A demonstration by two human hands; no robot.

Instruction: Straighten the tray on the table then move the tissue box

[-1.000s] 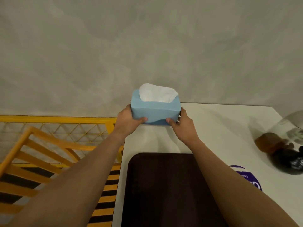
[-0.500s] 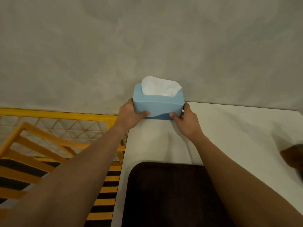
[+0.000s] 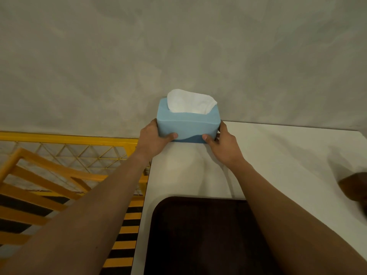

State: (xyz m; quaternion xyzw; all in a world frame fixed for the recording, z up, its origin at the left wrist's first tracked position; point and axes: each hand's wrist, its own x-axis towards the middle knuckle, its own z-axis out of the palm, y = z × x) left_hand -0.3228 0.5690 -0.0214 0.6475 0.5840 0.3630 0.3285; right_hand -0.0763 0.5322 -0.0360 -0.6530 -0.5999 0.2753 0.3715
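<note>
A light blue tissue box (image 3: pixel 188 126) with white tissue sticking out of its top sits at the far left corner of the white table (image 3: pixel 278 155), close to the grey wall. My left hand (image 3: pixel 155 138) grips its left end and my right hand (image 3: pixel 222 142) grips its right end, thumbs on the front face. A dark brown tray (image 3: pixel 198 235) lies on the table near me, its edges square with the table edge; my right forearm crosses over its right side.
A yellow metal railing (image 3: pixel 69 143) and orange slatted frame (image 3: pixel 39 175) stand left of the table, over black-and-yellow floor stripes (image 3: pixel 127 225). A dark brown object (image 3: pixel 355 185) shows at the right edge of the table. The grey wall (image 3: pixel 178 46) rises behind.
Both hands have carried the tissue box farther away toward the wall and the table's back left corner. The view has shifted, so the glass object at the right has left the frame.
</note>
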